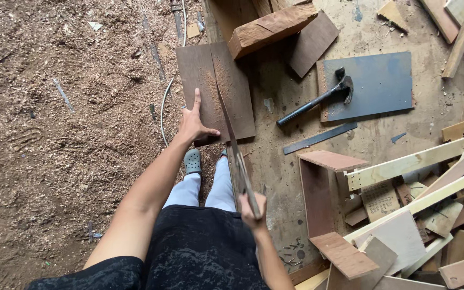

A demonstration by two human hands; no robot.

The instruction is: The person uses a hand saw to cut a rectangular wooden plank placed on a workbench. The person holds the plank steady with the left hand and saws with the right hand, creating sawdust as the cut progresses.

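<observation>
Fingers of your left hand (194,124) spread flat on the dark board (216,91) while your right hand (253,210) grips the handsaw (232,134) cutting it.

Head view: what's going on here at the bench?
A person is sawing a dark thin board on a sawdust-strewn workbench. The left hand lies flat on the board, pressing it down, while the right hand grips a handsaw whose blade sits in a cut along the board. A hammer rests nearby on a blue-grey panel. Wood offcuts are piled at right.
</observation>
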